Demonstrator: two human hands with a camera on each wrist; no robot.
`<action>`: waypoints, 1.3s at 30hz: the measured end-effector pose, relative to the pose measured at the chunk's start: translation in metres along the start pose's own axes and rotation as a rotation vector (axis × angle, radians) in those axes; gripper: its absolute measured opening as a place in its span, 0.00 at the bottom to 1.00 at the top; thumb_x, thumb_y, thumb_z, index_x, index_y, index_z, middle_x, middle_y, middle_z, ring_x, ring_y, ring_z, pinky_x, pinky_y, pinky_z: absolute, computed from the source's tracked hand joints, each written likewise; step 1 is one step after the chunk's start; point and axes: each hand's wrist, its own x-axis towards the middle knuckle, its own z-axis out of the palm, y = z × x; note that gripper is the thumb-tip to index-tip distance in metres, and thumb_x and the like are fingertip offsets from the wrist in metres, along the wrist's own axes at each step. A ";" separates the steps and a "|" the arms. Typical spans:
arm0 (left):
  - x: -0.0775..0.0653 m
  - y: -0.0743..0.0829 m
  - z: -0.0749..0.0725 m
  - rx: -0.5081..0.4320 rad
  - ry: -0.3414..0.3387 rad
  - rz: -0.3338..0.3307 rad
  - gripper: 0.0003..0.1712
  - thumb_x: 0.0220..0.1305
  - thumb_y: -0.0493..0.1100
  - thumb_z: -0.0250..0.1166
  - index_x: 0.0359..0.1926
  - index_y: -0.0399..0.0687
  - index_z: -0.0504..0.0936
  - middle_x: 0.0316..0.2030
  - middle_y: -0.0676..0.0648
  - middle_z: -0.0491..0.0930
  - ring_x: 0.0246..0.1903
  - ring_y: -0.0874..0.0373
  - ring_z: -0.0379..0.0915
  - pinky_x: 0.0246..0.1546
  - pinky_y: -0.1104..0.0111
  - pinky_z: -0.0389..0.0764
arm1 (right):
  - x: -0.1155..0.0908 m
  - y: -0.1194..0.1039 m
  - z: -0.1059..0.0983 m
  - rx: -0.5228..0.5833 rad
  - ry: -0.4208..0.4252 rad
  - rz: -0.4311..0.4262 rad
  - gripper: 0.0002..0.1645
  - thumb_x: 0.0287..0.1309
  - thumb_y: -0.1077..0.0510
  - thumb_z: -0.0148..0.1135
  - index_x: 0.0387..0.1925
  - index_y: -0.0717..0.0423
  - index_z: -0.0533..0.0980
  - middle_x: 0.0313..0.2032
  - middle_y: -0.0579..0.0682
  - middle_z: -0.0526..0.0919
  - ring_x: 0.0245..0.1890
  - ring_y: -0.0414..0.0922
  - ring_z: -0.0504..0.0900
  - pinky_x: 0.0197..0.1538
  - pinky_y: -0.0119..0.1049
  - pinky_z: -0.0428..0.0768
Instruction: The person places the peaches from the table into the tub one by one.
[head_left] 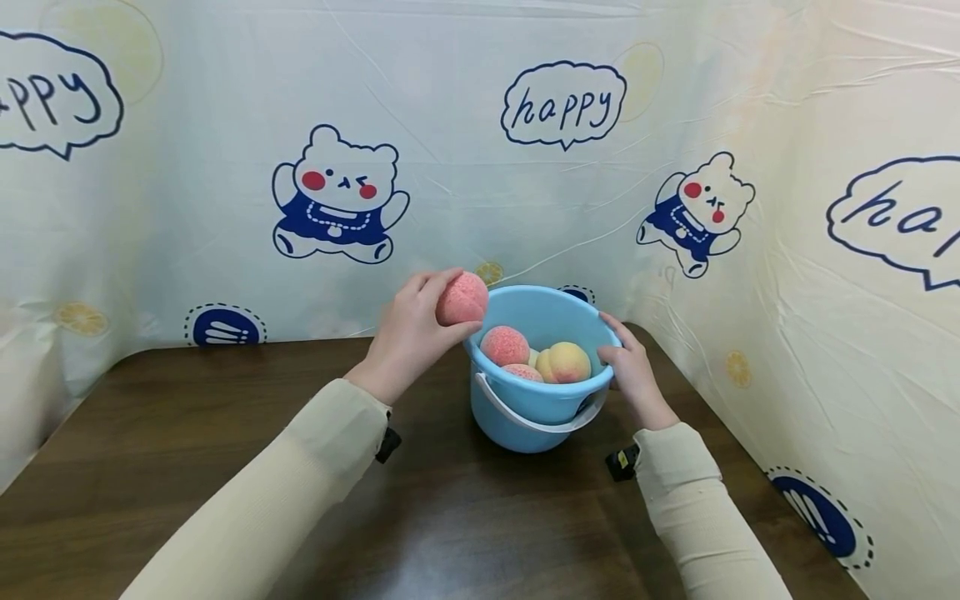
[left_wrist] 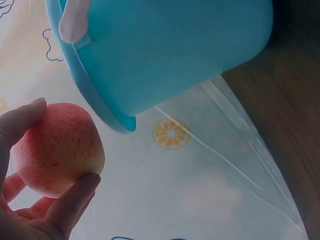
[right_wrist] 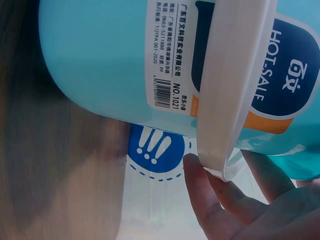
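My left hand (head_left: 416, 329) grips a pink peach (head_left: 462, 298) just outside the left rim of a light blue bucket (head_left: 517, 429). In the left wrist view the thumb and fingers curl round this peach (left_wrist: 60, 150), apart from the bucket wall (left_wrist: 175, 50). My right hand (head_left: 633, 371) holds the bucket's right rim, its thumb over the edge. The right wrist view shows its fingers (right_wrist: 200, 195) by the end of the white handle (right_wrist: 235, 85). Inside the bucket lie a pink peach (head_left: 505, 345), another pink one (head_left: 522, 372) lower down, and yellowish peaches (head_left: 567, 362), partly hidden.
The bucket stands upright on a dark brown wooden table (head_left: 225, 433), near its back right. A printed curtain (head_left: 450, 100) with bears and lettering hangs behind the table and along its right side. A label (right_wrist: 167, 60) is stuck to the bucket.
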 end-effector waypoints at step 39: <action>0.037 0.032 0.045 0.021 -0.092 0.080 0.42 0.59 0.53 0.73 0.71 0.57 0.66 0.63 0.45 0.70 0.57 0.50 0.73 0.48 0.57 0.85 | 0.001 0.003 -0.001 0.021 0.004 -0.022 0.43 0.60 0.63 0.43 0.77 0.43 0.53 0.75 0.59 0.54 0.58 0.61 0.69 0.35 0.32 0.77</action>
